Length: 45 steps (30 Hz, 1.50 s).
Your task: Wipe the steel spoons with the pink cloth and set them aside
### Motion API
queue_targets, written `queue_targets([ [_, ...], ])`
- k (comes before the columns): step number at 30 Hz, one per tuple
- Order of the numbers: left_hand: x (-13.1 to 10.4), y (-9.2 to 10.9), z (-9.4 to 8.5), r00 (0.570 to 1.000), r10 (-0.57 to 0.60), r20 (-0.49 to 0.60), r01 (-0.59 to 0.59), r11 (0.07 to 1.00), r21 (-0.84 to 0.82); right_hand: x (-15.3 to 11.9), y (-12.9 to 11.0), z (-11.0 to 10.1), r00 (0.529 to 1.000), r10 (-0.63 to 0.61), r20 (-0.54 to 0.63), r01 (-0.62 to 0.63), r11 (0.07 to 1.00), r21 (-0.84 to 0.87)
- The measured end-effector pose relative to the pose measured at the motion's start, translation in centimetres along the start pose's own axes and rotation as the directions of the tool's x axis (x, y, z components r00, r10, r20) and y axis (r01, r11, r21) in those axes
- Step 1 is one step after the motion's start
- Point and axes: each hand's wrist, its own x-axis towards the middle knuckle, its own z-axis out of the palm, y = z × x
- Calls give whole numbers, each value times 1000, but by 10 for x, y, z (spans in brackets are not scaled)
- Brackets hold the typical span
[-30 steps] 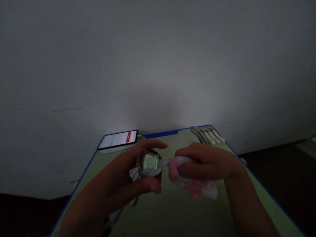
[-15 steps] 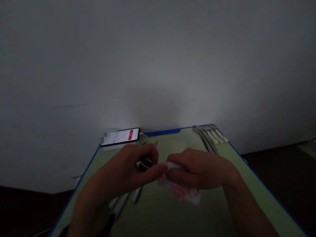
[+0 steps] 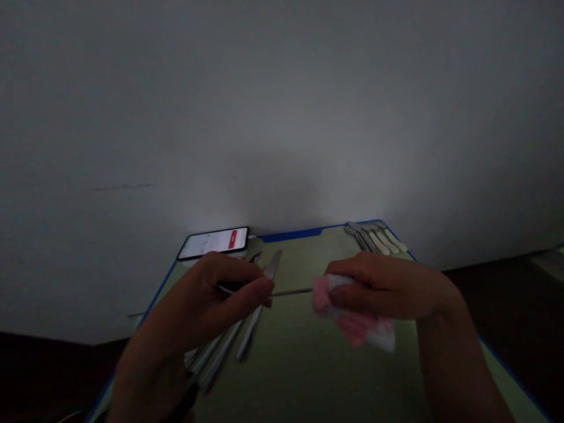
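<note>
My left hand (image 3: 229, 299) is closed around one end of a metal spoon (image 3: 291, 292). Its head, mostly hidden in my fingers, looks dark and rounded with a bright edge. The thin shaft points right, above the table. My right hand (image 3: 374, 288) pinches a pink and white cloth (image 3: 352, 326), folded at the shaft's right end; whether the tip lies inside it is hidden. Below my left hand several metal utensils lie side by side, among them a table knife (image 3: 251, 332) with its blade pointing away.
A light green table (image 3: 308, 364) with a blue edge stands against a grey wall (image 3: 282, 117). At the back left a lit phone (image 3: 214, 242) rests with a cable plugged in. Several metal utensils (image 3: 359, 238) and white-handled utensils (image 3: 381, 242) lie at the back right.
My right hand and the cloth have slid right, away from my left hand, baring the shaft between them. My left hand has shifted slightly left, still gripping the spoon.
</note>
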Motion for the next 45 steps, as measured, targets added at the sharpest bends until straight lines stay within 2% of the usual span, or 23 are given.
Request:
queue_targets([
  [4, 4, 16, 10, 988, -10, 154, 12, 1000, -16, 7, -6, 3, 997, -54, 54, 52, 998, 39],
  [8, 9, 21, 16, 980, 25, 198, -44, 995, 90, 13, -8, 4, 997, -28, 66, 30, 999, -25],
  [11, 6, 16, 12, 983, 42, 179, -65, 990, 125, 11, -4, 2, 998, 2, 58, 0, 999, -36],
  [16, -1, 6, 2, 994, 42, 101, -52, 995, 91, 2, 4, -2, 998, 56, -3, -56, 997, -51],
  [22, 3, 14, 6, 996, 73, 55, -77, 995, 65, 1, -2, 0, 1000, 21, 10, -21, 1000, 1],
  [27, 11, 18, 13, 989, 64, 136, -76, 993, 86, 6, -4, 1, 999, 30, 44, -30, 1000, -9],
  [31, 10, 9, 11, 992, 38, 119, -54, 989, 134, 4, 4, -1, 998, 51, 21, -51, 998, -33],
  [36, 5, -1, 5, 995, 11, 95, -22, 993, 118, -3, 11, -4, 996, 88, -34, -90, 993, -72],
  [45, 13, 2, 12, 991, -48, 122, 42, 997, 58, 5, 7, 0, 996, 93, -11, -93, 993, -66],
])
